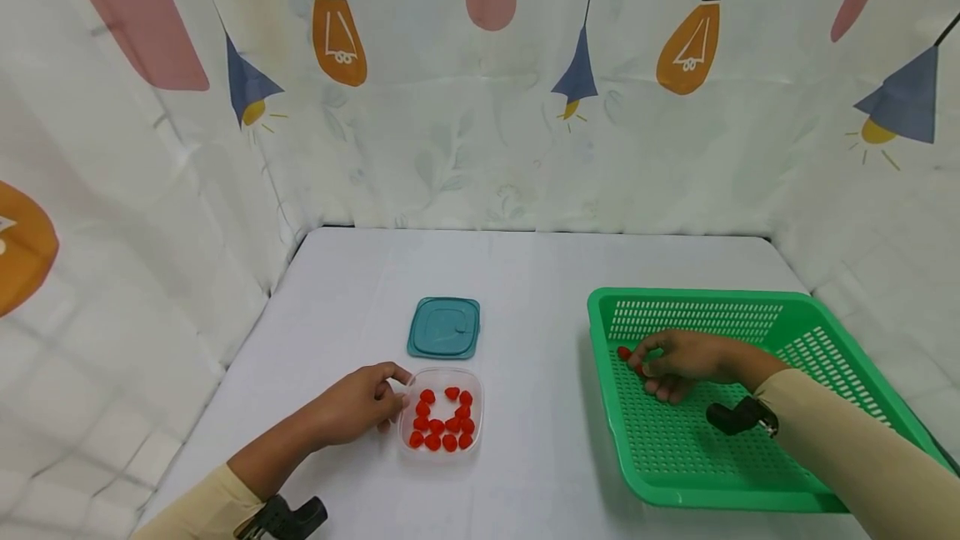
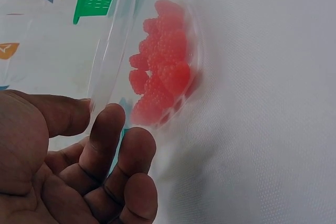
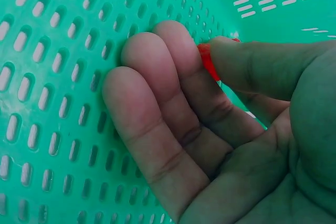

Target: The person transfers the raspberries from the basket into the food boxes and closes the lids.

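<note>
A clear plastic container (image 1: pixel 405 440) stands on the white table with several red raspberries (image 1: pixel 437 427) in it. My left hand (image 1: pixel 358 408) pinches its left rim between thumb and fingers; in the left wrist view the thumb (image 2: pixel 68 116) lies against the clear wall. My right hand (image 1: pixel 684 363) reaches into the green basket (image 1: pixel 611 440), near its left wall. Between the right thumb and fingers is a raspberry (image 3: pixel 208 62), partly hidden by the thumb. Another raspberry (image 1: pixel 624 353) lies just beyond those fingertips, inside the basket.
A teal square lid (image 1: pixel 444 328) lies flat on the table (image 1: pixel 525 407) behind the container. The basket's raised, slotted walls surround my right hand. White printed curtains (image 1: pixel 480 148) hang behind and at both sides of the table.
</note>
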`<move>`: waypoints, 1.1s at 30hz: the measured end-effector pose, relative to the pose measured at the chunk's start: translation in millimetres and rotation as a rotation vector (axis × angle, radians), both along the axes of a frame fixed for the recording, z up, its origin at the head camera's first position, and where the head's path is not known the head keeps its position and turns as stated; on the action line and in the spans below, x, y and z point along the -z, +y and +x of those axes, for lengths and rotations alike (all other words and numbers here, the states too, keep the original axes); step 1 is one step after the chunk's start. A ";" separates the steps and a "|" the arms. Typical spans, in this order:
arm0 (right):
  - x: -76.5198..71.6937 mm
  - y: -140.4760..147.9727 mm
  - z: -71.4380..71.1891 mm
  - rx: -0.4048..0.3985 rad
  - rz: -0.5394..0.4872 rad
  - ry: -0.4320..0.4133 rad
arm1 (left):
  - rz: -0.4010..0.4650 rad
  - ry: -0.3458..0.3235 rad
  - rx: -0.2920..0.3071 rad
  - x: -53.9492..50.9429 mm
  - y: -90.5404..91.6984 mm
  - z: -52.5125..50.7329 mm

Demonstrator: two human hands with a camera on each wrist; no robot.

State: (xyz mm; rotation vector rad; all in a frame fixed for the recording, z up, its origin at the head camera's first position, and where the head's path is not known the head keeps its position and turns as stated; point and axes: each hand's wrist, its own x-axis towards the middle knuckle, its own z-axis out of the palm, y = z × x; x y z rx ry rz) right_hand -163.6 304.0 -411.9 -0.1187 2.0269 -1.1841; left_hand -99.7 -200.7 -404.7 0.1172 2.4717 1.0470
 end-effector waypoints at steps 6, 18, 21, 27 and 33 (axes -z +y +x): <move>1.2 -2.4 0.8 0.016 0.026 0.013 | 0.000 0.010 0.008 0.7 -1.4 -0.1; -11.5 -1.4 1.5 -0.007 0.044 0.122 | 0.012 0.027 0.016 0.4 -1.5 1.1; -17.6 -1.3 0.1 -0.005 0.020 0.141 | 0.003 0.027 0.013 0.1 -0.9 1.0; -33.6 -5.7 -3.4 -0.003 -0.041 0.159 | 0.005 0.022 0.009 -0.7 -1.2 2.5; -56.4 -14.4 -6.1 -0.005 -0.052 0.183 | -0.005 0.015 0.011 -0.8 -0.5 1.6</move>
